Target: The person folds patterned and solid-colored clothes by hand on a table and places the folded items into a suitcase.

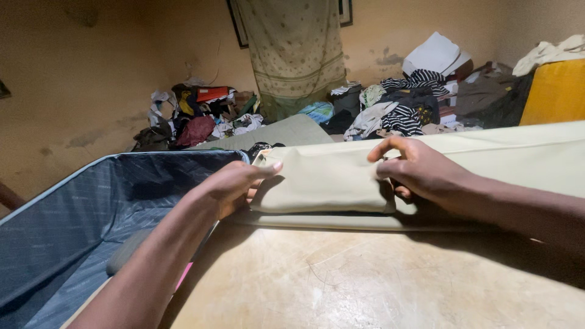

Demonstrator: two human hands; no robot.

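A folded pale beige cloth [323, 183] lies on a worn tan table top [378, 286], on top of a longer stretch of the same beige fabric [518, 158]. My left hand [234, 186] grips the folded cloth's left edge, thumb on top. My right hand [420, 170] pinches its upper right edge between thumb and fingers. Both forearms reach in from the bottom of the view.
An open dark blue suitcase [79, 213] with patterned lining stands at the table's left. Heaps of clothes [201, 116] and striped garments [405, 113] lie along the far wall under a hanging curtain [295, 55]. A yellow object [557, 91] sits at the right.
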